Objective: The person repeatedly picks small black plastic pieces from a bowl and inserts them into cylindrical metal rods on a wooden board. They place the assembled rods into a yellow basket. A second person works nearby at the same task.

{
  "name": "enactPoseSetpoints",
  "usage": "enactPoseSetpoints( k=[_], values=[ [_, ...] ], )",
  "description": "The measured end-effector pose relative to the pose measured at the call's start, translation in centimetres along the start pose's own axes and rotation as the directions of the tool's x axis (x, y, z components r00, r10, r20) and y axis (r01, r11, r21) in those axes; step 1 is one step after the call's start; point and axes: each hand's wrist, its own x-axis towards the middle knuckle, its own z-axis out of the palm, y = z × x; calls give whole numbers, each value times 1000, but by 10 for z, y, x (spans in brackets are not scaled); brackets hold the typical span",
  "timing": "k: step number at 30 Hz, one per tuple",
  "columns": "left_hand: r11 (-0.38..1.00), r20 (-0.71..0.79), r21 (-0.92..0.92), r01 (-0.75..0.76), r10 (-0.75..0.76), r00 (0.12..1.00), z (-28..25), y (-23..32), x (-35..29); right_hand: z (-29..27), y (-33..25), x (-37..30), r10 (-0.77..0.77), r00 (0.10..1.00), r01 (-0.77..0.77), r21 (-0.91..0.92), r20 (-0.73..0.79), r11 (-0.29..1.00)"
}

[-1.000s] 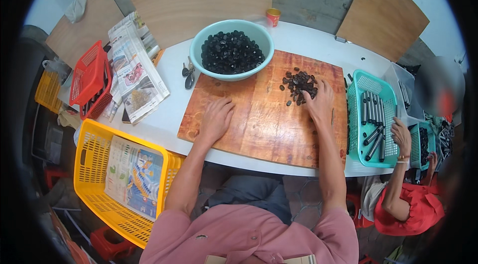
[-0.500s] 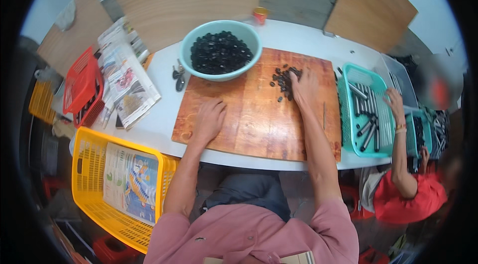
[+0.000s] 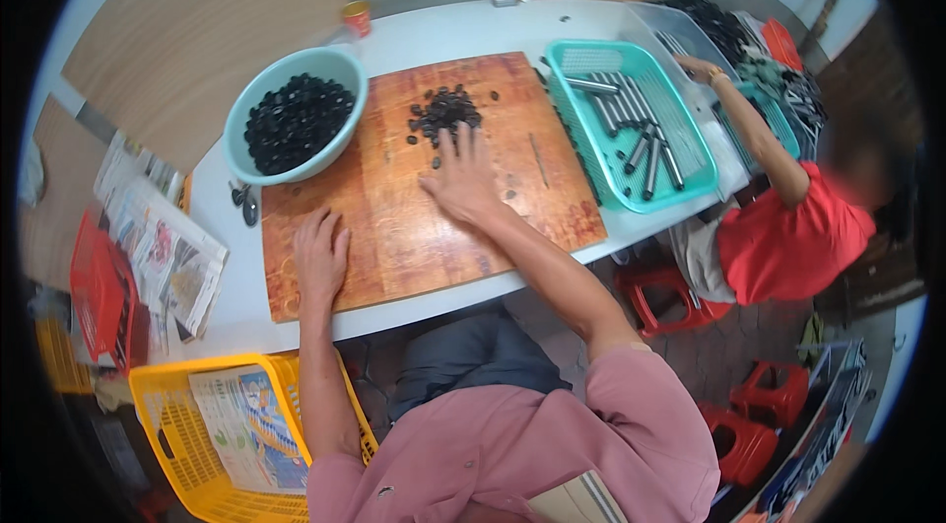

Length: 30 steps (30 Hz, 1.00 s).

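Note:
My right hand [image 3: 463, 180] lies on the wooden board [image 3: 404, 252] with its fingers spread. Its fingertips reach the near edge of a loose pile of small black pieces [image 3: 448, 111], oval or rounded in shape. Nothing shows gripped in it. Resting at the board's left near side is my left hand [image 3: 320, 259], fingers stretched out and holding nothing. A pale teal bowl [image 3: 235, 146], heaped with similar black pieces [image 3: 301, 124], stands at the board's far left corner. A thin stick-like item [image 3: 538, 160] lies on the board to the right.
Right of the board, a teal basket [image 3: 705, 163] holds several dark, shiny tubes [image 3: 626, 104]. A co-worker in a red shirt [image 3: 793, 237] reaches toward a clear box [image 3: 641, 20] beyond. Newspapers [image 3: 163, 237], a red basket [image 3: 103, 286] and a yellow crate [image 3: 163, 375] stand left; a red tin [image 3: 357, 18] stands behind.
The view has swung rightward. My right hand has moved from the pile's right side to its near side, fingers now spread. The co-worker's hand has moved from the teal basket toward the clear box.

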Motion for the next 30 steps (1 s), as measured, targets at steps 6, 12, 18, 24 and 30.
enactPoseSetpoints(
  k=[6, 12, 18, 24, 30],
  values=[
    [1000, 8, 20, -5, 5, 1000, -4, -1, -1, -7, -11, 19, -94, 943, 174, 231, -320, 957],
    [1000, -12, 0, 17, -17, 1000, -6, 4, -3, -24, -2, -38, -256, 965, 264, 237, -65, 935],
    [1000, -25, 0, 8, -8, 1000, -7, 5, -2, -4, 18, -28, -261, 925, 320, 193, -276, 928],
    [999, -12, -33, 27, -28, 1000, -3, 0, -2, 0, 18, -20, -294, 927, 328, 124, -234, 937],
    [999, -7, -16, 39, -39, 999, -7, 4, -2, -27, 22, -24, -258, 931, 323, 253, -257, 912]
  ],
)
